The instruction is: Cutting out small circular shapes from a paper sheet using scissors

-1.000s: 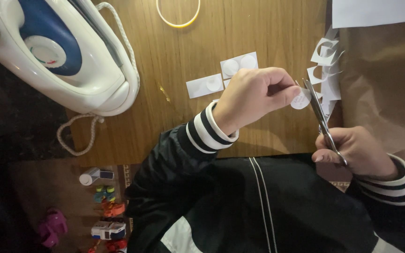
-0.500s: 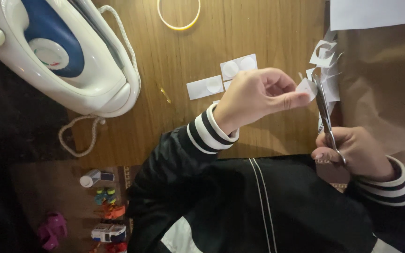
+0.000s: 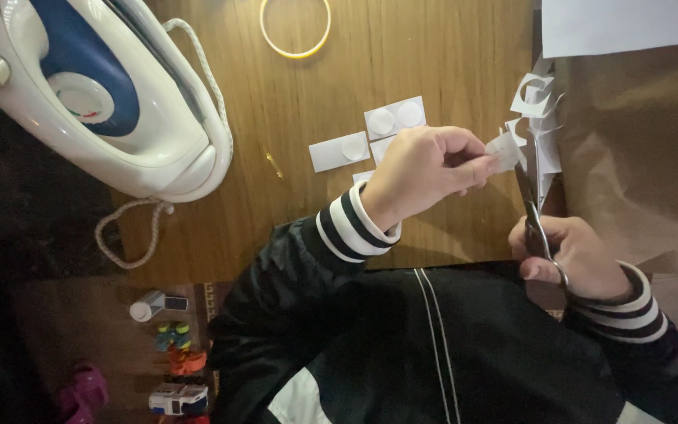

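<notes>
Since a moment ago our left hand (image 3: 421, 174) has lowered its pinched white paper scrap (image 3: 505, 151); our right hand (image 3: 578, 255) grips slim metal scissors (image 3: 529, 196) beside curly offcuts (image 3: 534, 94).

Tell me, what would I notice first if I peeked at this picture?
Probably the big white and blue iron lying at the top left of the wooden table. Next, in the middle, the left hand pinches a small white paper piece while the right hand works scissors at it, with curly paper scraps just above.
</notes>
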